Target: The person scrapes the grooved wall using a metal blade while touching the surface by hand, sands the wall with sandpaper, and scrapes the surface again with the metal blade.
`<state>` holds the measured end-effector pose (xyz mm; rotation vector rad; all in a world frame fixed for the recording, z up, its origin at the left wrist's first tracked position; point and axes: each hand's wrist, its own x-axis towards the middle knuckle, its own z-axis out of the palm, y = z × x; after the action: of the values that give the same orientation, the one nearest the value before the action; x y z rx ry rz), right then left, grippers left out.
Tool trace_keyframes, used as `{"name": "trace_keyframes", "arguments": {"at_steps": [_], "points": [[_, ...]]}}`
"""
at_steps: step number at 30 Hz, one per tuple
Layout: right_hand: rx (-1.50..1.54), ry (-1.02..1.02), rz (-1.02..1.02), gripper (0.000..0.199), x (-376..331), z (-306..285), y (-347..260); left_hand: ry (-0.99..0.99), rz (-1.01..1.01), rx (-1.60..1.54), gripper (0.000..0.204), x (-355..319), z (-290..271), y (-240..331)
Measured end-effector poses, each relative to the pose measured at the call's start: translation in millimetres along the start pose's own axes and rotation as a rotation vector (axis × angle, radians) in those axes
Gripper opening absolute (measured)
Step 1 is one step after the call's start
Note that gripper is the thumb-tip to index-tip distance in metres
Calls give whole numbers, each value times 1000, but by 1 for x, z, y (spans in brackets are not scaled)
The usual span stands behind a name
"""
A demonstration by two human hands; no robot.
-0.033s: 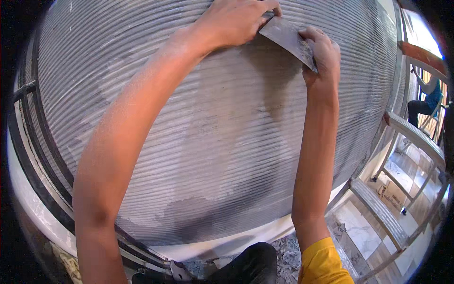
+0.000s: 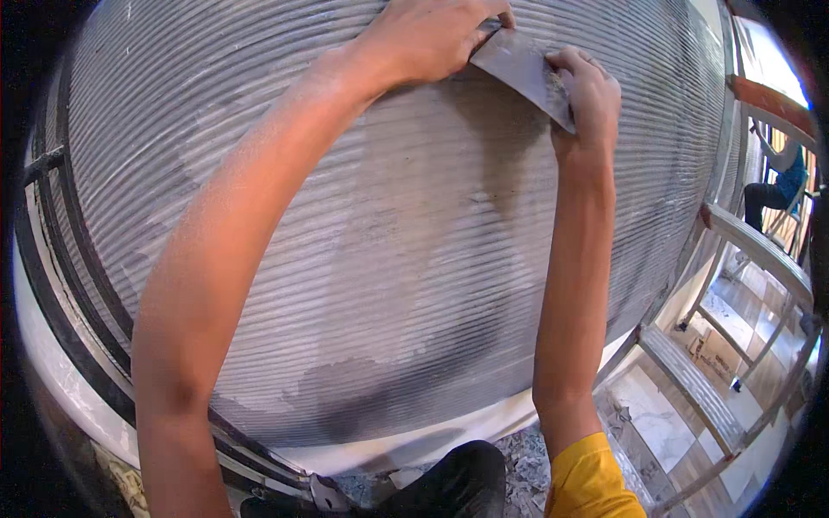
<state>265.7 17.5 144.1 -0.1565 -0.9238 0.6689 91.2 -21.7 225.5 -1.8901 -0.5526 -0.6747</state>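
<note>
A flat grey metal scraper blade (image 2: 525, 76) is held between my two hands near the top of the view, its long edge slanting down to the right by the wall. My left hand (image 2: 440, 39) is closed at the blade's upper left end, some of its fingertips hidden. At the other end my right hand (image 2: 592, 99) grips it, thumb bent over the face. Behind them stands a grey wall panel (image 2: 285, 285) with fine horizontal ridges. Below the blade, a patch of the panel is smoother and smeared with a greyish coat.
To the right is a metal ladder or scaffold step (image 2: 691, 388) above a tiled floor (image 2: 661, 423). A person (image 2: 781, 186) in blue sits farther off. Dark metal bars (image 2: 82, 233) run along the left. Crumbled debris (image 2: 527, 475) lies below, beside my dark-clothed knee (image 2: 466, 483).
The blade and my right hand have shifted very slightly to the left. My left hand looks nearly the same.
</note>
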Motion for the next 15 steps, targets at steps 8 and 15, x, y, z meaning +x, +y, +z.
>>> {"name": "trace_keyframes", "arguments": {"at_steps": [8, 15], "points": [[54, -16, -142, 19, 10, -18, 6, 6, -25, -40, 35, -3, -3, 1], [-231, -181, -299, 25, 28, -24, -2, 7, -6, -11, 34, -7, 1, 1]]}}
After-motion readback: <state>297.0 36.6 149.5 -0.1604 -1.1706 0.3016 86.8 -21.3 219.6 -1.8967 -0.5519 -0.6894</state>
